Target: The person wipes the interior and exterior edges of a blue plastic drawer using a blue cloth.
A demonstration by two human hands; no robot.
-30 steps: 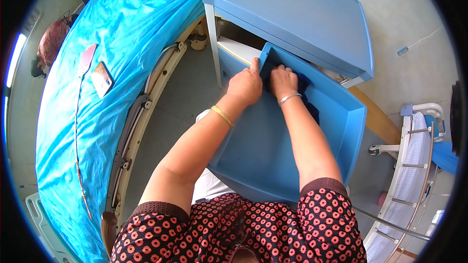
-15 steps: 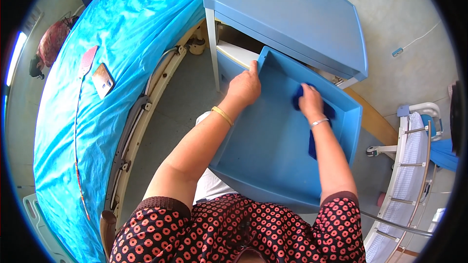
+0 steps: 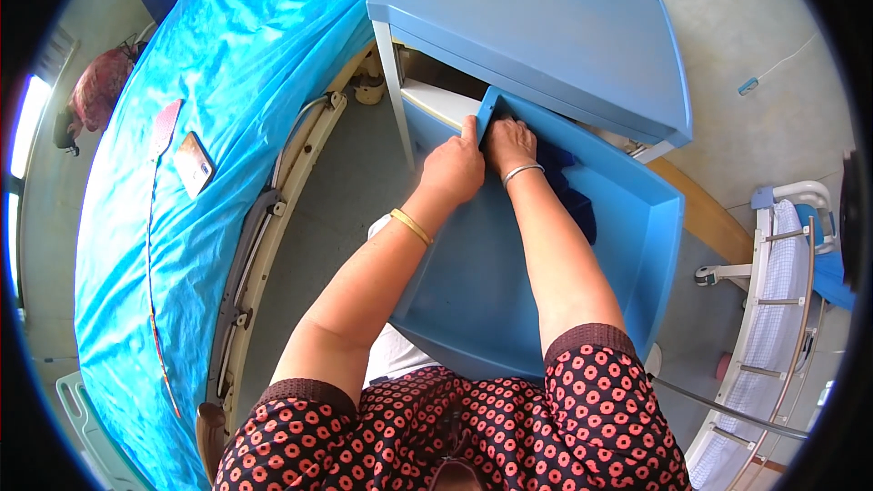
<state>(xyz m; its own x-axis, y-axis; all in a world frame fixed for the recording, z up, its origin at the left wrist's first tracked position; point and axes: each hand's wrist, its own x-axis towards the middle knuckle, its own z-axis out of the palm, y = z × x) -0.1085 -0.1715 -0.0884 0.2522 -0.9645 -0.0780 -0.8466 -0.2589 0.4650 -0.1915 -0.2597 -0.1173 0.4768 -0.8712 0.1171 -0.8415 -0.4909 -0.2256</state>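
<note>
A blue drawer (image 3: 464,300) is pulled out at a slant from a blue bedside cabinet (image 3: 536,27). My left hand (image 3: 455,168) grips the drawer's upper left rim, with one finger stretched along the edge. Inside the drawer, my right hand (image 3: 512,145) is pressed into the far left corner on a dark blue cloth (image 3: 575,205). The cloth trails out to the right of the hand, along the drawer's floor, partly hidden under the forearm. My right fingertips are bent down and partly out of sight.
On the left, a bed covered with bright blue sheeting (image 3: 245,82) bears a phone (image 3: 194,164) and a fly swatter (image 3: 165,127). A railed bed (image 3: 773,309) stands at the right. A cable with a small blue end piece (image 3: 747,86) lies on the floor.
My right hand has moved left across the drawer into its far left corner, drawing the cloth along. My left hand stays on the rim.
</note>
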